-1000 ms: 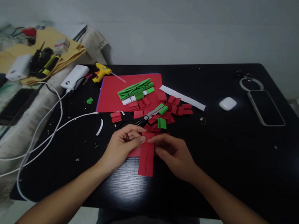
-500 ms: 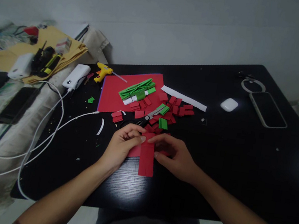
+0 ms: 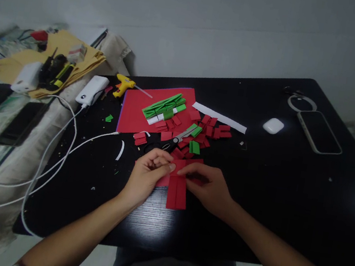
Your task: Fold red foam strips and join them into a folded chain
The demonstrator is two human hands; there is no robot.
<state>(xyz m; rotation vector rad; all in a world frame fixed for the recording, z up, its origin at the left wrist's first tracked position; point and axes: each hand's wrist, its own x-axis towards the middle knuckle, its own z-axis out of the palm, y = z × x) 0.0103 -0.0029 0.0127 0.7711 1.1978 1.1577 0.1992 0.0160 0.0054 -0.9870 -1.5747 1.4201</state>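
Between my hands is a creased red paper strip [image 3: 177, 193], its lower end hanging toward me over the table's front. My left hand [image 3: 151, 169] pinches its upper left edge between thumb and fingers. On the other side my right hand [image 3: 208, 183] grips the strip's right edge with thumb and forefinger. Just beyond them lie scissors [image 3: 176, 140] with dark handles, among many small folded red paper pieces [image 3: 210, 127] and a few green ones [image 3: 194, 147]. Some red paper under my hands is partly hidden.
A red sheet [image 3: 134, 110] carries a bundle of folded green paper [image 3: 164, 105]. Beside it lie a yellow glue gun [image 3: 124, 85] and a white power bank [image 3: 92, 90] with a cable [image 3: 74, 134]. To the right are a white earbud case [image 3: 273, 125] and a phone [image 3: 319, 132].
The red strip has shifted slightly right and its lower part now looks wider, with a crease line down it. Both hands keep hold and have moved little.
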